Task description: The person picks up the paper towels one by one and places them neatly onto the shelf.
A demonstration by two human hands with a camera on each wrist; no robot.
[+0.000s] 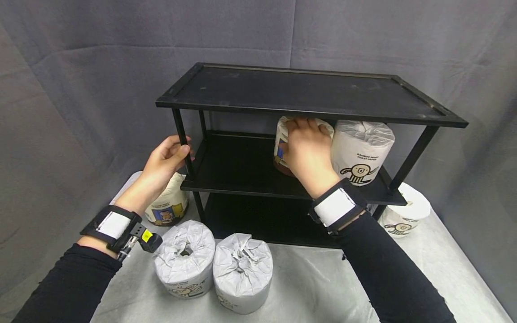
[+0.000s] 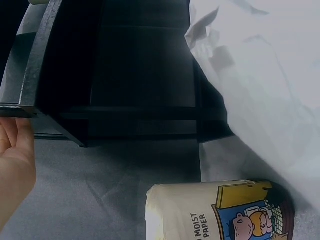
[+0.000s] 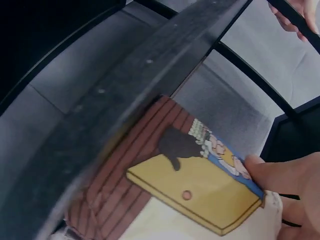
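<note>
My left hand (image 1: 163, 163) grips the left front post (image 1: 180, 123) of a black shelf rack (image 1: 250, 163), thumb at the front. In the left wrist view, part of that hand (image 2: 15, 165) shows at the rack's edge. On the middle shelf, my right hand (image 1: 308, 150) holds a wrapped toilet paper roll (image 1: 279, 150) from above. The right wrist view shows the thumb against the cartoon-printed wrapper of this roll (image 3: 190, 175); the other fingers are partly hidden. Touching or just right of it stands a white wrapped roll (image 1: 359, 152), upright on the same shelf.
Two white rolls (image 1: 185, 260) (image 1: 242, 273) stand in front of the rack. A cream roll (image 1: 167, 204) is beyond its left end, another roll (image 1: 405, 213) beyond its right. The rack's top board (image 1: 307, 92) overhangs my right hand. Grey cloth (image 1: 250, 31) hangs behind.
</note>
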